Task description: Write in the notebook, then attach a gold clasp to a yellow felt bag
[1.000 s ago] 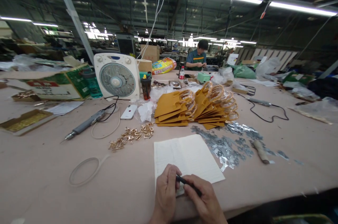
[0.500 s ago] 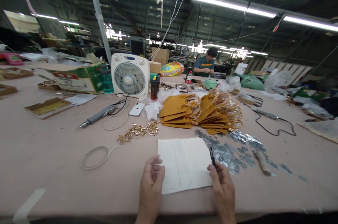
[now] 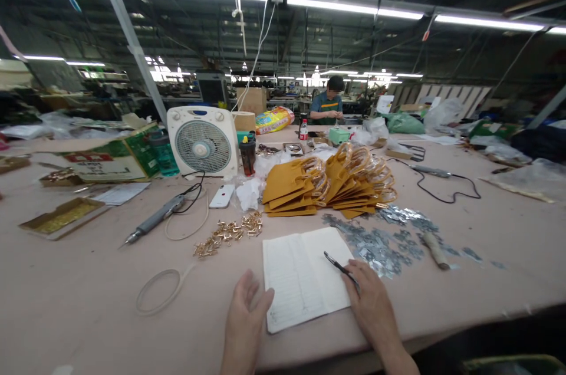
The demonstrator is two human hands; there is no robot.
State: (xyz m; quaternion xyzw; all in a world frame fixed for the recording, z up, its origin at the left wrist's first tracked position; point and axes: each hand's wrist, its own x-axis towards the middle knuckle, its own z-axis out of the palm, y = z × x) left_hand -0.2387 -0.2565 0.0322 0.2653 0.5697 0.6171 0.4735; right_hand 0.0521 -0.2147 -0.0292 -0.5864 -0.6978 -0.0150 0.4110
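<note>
While a grey power driver (image 3: 152, 220) lies between nine and ten o'clock from the notebook (image 3: 300, 275), and gold-coloured fasteners (image 3: 227, 233) sit heaped at ten, what catches my eye is nearer the edge of the desk (image 3: 198, 334). At eight o'clock I see the person's left grip (image 3: 245, 310), thumb and fingers spread apart and holding nothing; the thumb is at the notebook's edge, though I can't tell whether it touches. A second ago it was close up to the other, both at the black pen (image 3: 339, 267); now they are well apart, with the notebook between. That notebook lies opened flat, most of its face uncovered, and mustard bags (image 3: 338, 186) are stacked beyond it at twelve o'clock. Over its right-hand side slants the black pen, far end toward ten or eleven; half a second ago it stood nearly upright by the edge. The right grip (image 3: 369, 292), at four o'clock, has its fingers curled on it; whether the pen meets the paper I can't make out. To my mind, the change leaves the pen to the right grip alone and the left one spare. Silver-coloured plates (image 3: 374, 248) spread at two o'clock.
</note>
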